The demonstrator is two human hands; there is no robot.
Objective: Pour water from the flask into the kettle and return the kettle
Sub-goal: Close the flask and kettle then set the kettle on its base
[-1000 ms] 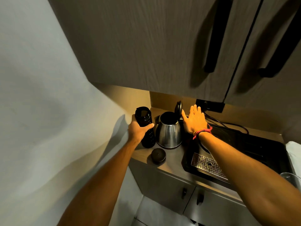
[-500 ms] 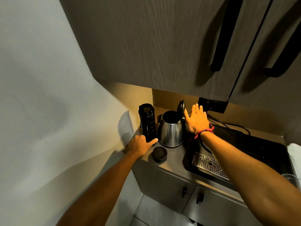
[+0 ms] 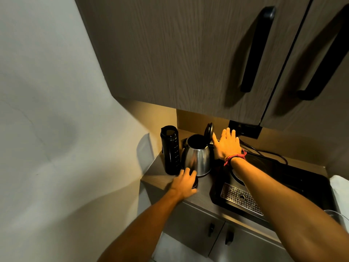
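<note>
Dim scene overall. Warm yellow light from under the cabinet (image 3: 188, 53) falls on the counter (image 3: 156, 178), both hands and the kettle (image 3: 197, 157), which shows bright streaks of glare. Wall (image 3: 47, 110) grey with soft, broad shadows. Handles (image 3: 256, 50) cast long dark shadows. Wide-angle bending toward frame edges. Forearms near the lens slightly soft.

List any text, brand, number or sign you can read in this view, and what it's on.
None can be read.
Flask: a column of pale marks runs down its side, too small and blurred to read.
Kettle: bare steel, with no label showing.
Wall socket: faint marks, unreadable.
Cabinet doors: plain, with no text.
</note>
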